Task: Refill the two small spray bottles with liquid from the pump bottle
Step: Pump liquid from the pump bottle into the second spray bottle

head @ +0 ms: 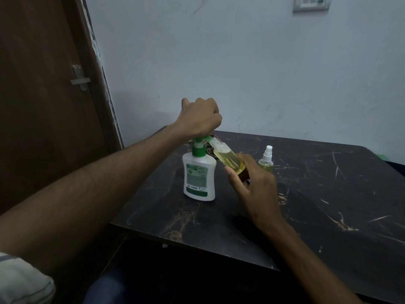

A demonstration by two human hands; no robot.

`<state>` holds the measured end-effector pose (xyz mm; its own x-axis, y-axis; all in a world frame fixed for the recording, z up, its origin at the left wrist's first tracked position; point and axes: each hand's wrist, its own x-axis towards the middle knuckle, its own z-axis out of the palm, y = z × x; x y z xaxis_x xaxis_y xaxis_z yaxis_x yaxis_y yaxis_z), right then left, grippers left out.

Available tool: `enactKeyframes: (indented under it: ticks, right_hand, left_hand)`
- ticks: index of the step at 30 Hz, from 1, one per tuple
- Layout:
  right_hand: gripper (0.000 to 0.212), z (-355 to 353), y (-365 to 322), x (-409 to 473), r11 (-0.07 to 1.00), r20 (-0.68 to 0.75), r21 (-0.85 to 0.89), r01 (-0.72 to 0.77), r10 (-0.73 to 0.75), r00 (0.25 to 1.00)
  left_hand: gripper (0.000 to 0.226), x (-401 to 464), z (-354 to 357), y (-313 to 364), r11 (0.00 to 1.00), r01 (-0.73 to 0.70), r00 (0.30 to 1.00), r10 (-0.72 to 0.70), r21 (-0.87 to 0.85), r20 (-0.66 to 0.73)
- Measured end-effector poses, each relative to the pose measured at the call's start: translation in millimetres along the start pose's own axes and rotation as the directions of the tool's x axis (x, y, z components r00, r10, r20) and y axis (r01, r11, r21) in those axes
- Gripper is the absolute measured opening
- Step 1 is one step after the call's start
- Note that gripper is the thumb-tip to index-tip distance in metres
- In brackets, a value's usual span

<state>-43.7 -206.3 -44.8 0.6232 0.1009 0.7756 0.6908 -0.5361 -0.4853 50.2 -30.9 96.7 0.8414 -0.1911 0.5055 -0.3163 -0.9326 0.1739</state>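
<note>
A white pump bottle (199, 178) with a green pump head stands upright on the dark marble table (317, 205). My left hand (200, 118) is closed over the top of the pump head. My right hand (252, 185) holds a small clear spray bottle (229, 157) without its cap, tilted, its open neck at the pump's nozzle. It holds yellow liquid with foam near the neck. A second small spray bottle (266, 161), capped with a white sprayer and holding yellowish liquid, stands upright just right of my right hand.
A brown door (43, 95) with a metal latch is at the left, and a pale wall lies behind the table. A patterned object (210, 137) sits behind the pump bottle, mostly hidden. The table's front edge runs diagonally below my arms.
</note>
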Motion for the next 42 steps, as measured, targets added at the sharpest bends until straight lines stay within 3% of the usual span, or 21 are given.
enactKeyframes:
  ticks: [42]
  right_hand:
    - [0.038,-0.6,-4.4,0.9,0.999,0.018,0.008,-0.036,0.036,0.999]
  left_hand:
    - [0.014,-3.1,0.3,2.6,1.0,0.011,1.0,-0.011,-0.002,-0.012]
